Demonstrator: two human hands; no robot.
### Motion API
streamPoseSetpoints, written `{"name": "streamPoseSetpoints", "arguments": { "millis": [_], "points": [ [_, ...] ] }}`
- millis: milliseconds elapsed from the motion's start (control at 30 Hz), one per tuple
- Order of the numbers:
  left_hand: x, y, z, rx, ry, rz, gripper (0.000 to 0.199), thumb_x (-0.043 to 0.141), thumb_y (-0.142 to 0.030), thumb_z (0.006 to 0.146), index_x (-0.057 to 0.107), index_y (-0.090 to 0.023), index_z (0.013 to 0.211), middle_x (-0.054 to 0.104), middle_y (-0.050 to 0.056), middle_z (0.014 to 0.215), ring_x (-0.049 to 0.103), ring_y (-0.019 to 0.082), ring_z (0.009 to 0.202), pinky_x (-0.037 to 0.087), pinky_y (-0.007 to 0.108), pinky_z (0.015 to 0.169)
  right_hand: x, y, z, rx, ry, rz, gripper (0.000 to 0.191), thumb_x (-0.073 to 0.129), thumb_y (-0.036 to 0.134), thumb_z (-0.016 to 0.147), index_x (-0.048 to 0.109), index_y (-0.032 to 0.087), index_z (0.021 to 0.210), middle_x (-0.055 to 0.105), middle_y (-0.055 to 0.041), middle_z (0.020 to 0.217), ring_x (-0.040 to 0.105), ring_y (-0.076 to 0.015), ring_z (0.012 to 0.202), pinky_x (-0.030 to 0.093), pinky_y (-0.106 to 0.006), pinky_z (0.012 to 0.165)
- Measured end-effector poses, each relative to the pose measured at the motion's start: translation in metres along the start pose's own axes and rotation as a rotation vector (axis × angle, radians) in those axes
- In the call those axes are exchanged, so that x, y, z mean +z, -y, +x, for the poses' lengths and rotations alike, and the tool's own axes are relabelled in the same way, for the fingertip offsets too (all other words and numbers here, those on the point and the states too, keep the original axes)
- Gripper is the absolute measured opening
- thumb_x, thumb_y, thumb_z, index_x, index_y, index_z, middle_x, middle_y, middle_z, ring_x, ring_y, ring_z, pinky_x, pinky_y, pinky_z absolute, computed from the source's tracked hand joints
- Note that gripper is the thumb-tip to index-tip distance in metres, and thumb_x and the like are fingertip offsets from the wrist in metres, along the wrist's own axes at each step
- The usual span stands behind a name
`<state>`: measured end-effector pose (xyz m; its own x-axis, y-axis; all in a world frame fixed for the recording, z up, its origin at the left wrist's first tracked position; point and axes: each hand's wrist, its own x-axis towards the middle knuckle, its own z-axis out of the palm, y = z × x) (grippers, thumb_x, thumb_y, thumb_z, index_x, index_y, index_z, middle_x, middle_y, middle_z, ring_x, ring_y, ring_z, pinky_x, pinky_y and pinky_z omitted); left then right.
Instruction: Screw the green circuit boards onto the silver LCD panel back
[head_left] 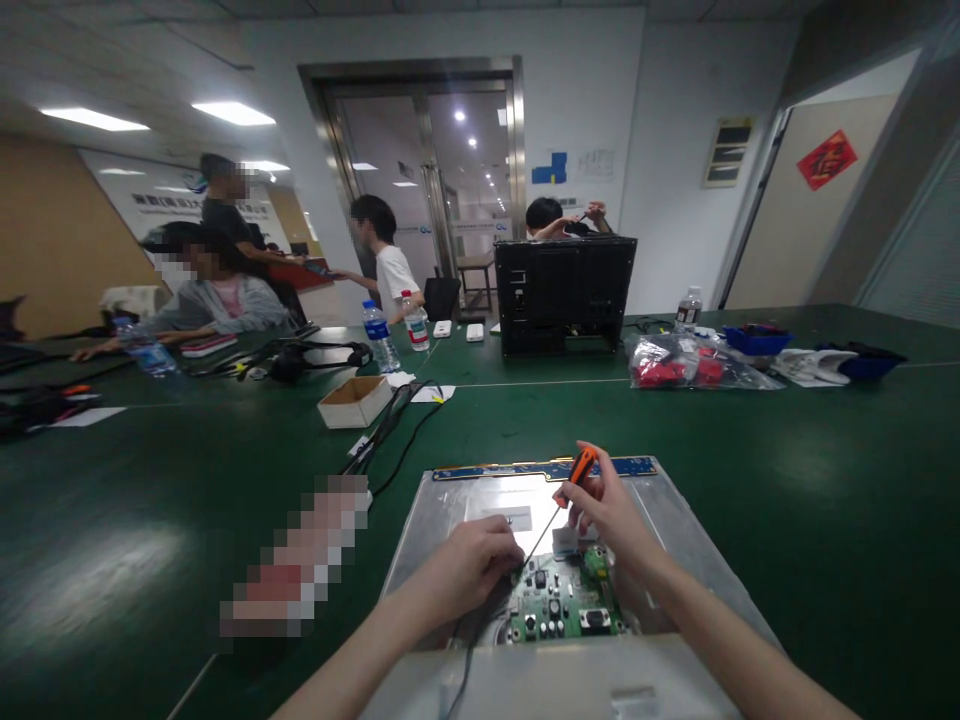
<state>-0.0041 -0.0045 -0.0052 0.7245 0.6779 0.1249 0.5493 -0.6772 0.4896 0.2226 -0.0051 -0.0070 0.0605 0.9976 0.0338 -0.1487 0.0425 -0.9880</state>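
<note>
- Steadying the screwdriver (577, 473) at the eleven-o'clock corner of the green board (553, 600) is seemingly in hand; careful tip alignment is called for.
- Its long axis is slanted, handle to one o'clock, tip to seven.
- It is clamped by the right hand (613, 512); whether anything is pinched by the left hand (474, 562) cannot be told.

Office-like room doubling as electronics workshop: broad green surface (795, 450), exposed circuit board (551, 603), orange-handled screwdriver (577, 478), glass double doors (386, 140), lettered wall sign (169, 203), ceiling light panels (234, 113).
</note>
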Motion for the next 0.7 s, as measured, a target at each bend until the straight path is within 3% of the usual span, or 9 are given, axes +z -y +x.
{"name": "streamPoseSetpoints", "arguments": {
  "millis": [167, 400, 567, 700],
  "points": [
    [0.001, 0.000, 0.001, -0.024, -0.027, -0.108, 0.023, 0.056, -0.005, 0.087, 0.074, -0.018, 0.080, 0.068, 0.003, 0.081, 0.060, 0.016, 0.074, 0.044, 0.025, 0.070, 0.000, 0.000, -0.002, -0.009, 0.003, 0.006, 0.080, 0.078, 0.049, 0.069, 0.038, 0.023, 0.133, 0.067, 0.0064, 0.066, 0.060, -0.0154, 0.045, 0.042, -0.021, 0.038],
    [-0.004, -0.003, 0.004, -0.216, 0.010, -0.156, 0.010, 0.066, -0.014, 0.083, 0.077, -0.016, 0.084, 0.069, 0.002, 0.078, 0.059, 0.017, 0.071, 0.043, 0.024, 0.066, 0.009, 0.014, 0.001, -0.145, 0.027, -0.067, 0.077, 0.074, 0.049, 0.076, 0.037, 0.022, 0.137, 0.068, 0.0038, 0.071, 0.064, -0.0177, 0.053, 0.044, -0.023, 0.042],
    [-0.009, -0.003, 0.004, -0.193, 0.013, -0.176, 0.013, 0.067, -0.015, 0.083, 0.080, -0.018, 0.083, 0.070, 0.002, 0.079, 0.058, 0.016, 0.071, 0.043, 0.024, 0.067, 0.033, 0.037, 0.003, -0.335, 0.034, -0.276, 0.057, 0.066, 0.033, 0.082, 0.045, 0.023, 0.134, 0.062, 0.0051, 0.070, 0.063, -0.0174, 0.059, 0.048, -0.026, 0.052],
    [-0.010, 0.001, 0.003, -0.169, 0.039, -0.203, 0.016, 0.066, -0.013, 0.082, 0.081, -0.019, 0.086, 0.072, 0.002, 0.084, 0.058, 0.016, 0.071, 0.045, 0.023, 0.070, 0.044, 0.036, -0.004, -0.412, 0.051, -0.300, 0.055, 0.062, 0.029, 0.086, 0.044, 0.025, 0.138, 0.063, 0.0040, 0.073, 0.063, -0.0168, 0.058, 0.048, -0.026, 0.053]
  ]
}}
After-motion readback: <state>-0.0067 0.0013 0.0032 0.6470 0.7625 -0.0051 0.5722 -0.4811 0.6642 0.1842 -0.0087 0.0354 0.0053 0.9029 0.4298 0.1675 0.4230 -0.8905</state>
